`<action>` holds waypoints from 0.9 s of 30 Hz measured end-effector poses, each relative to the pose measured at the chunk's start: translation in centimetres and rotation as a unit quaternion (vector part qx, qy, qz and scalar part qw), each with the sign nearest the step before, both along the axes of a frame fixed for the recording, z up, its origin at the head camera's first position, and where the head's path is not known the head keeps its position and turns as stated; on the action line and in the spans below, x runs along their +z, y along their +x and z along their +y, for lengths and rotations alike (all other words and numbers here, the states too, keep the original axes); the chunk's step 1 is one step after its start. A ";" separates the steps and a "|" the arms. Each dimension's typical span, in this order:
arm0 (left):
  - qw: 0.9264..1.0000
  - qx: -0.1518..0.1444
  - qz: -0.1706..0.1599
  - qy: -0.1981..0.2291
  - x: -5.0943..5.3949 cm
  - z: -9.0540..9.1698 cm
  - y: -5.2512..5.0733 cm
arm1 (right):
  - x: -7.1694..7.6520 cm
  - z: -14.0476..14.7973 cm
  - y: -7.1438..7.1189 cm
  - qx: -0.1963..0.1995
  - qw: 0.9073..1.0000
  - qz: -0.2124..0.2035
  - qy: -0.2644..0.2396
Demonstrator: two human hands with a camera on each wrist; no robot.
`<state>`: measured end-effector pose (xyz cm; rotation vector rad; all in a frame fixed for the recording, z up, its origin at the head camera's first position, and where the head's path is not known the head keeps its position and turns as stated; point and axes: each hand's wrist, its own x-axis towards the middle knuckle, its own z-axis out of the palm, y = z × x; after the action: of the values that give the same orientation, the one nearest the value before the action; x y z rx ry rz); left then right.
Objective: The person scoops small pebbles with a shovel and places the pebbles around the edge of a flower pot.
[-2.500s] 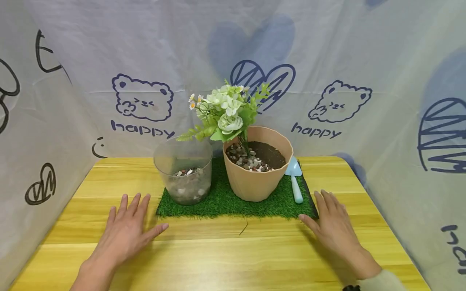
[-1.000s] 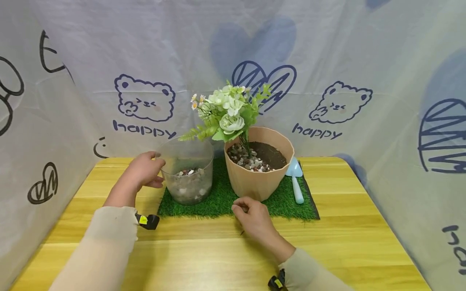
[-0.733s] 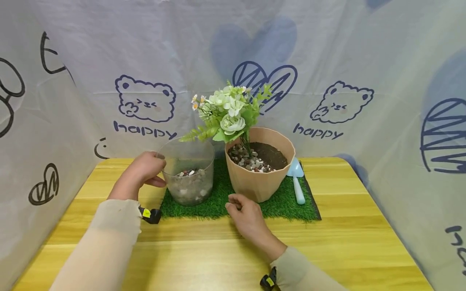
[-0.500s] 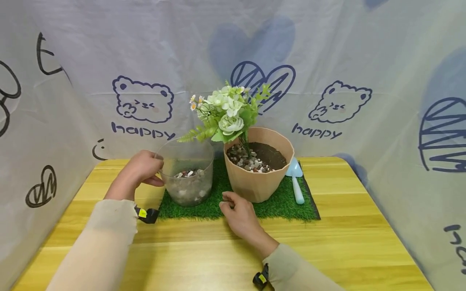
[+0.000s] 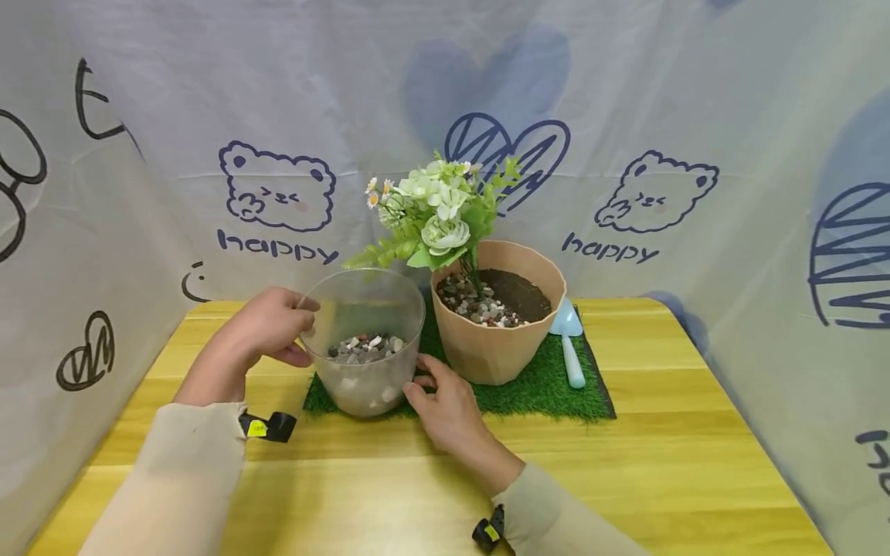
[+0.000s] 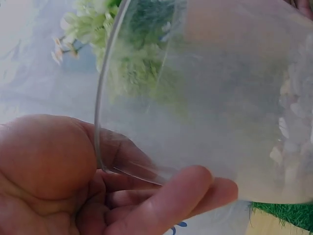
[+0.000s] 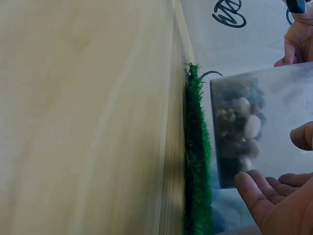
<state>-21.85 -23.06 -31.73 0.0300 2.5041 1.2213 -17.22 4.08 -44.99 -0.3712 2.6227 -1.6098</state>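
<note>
A clear plastic container (image 5: 371, 390) with pebbles in its lower part hangs just above the front of the artificial grass mat (image 5: 542, 403). My left hand (image 5: 267, 328) grips its rim from the left; in the left wrist view, the thumb shows through the wall and fingers lie outside. On the other side, my right hand (image 5: 448, 405) is against the lower wall, fingers spread and slightly bent. In the right wrist view, the pebbles (image 7: 247, 127) show through the wall and a narrow gap separates the container's base from the grass.
A peach flowerpot (image 5: 490, 351) stands right behind my right hand, holding soil, pebbles and white-green flowers (image 5: 441, 208). A light blue trowel (image 5: 572, 359) lies at the mat's right end. Printed cloth (image 5: 389, 93) hangs behind and beside the wooden table (image 5: 626, 479).
My hands went from lying flat on the table to the container. It has risen slightly and come toward me, tilting a little. The right hand moved left, from before the flowerpot to the container's side.
</note>
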 end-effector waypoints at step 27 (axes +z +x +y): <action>0.997 -0.064 0.002 0.034 -3.1 4.4 6.4 | 2.2 8.0 4.8 -0.001 0.995 0.063 0.081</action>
<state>-15.48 -18.70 -34.79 0.2080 2.4223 1.2547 -12.43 12.03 -42.83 -0.4766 2.8213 -1.4037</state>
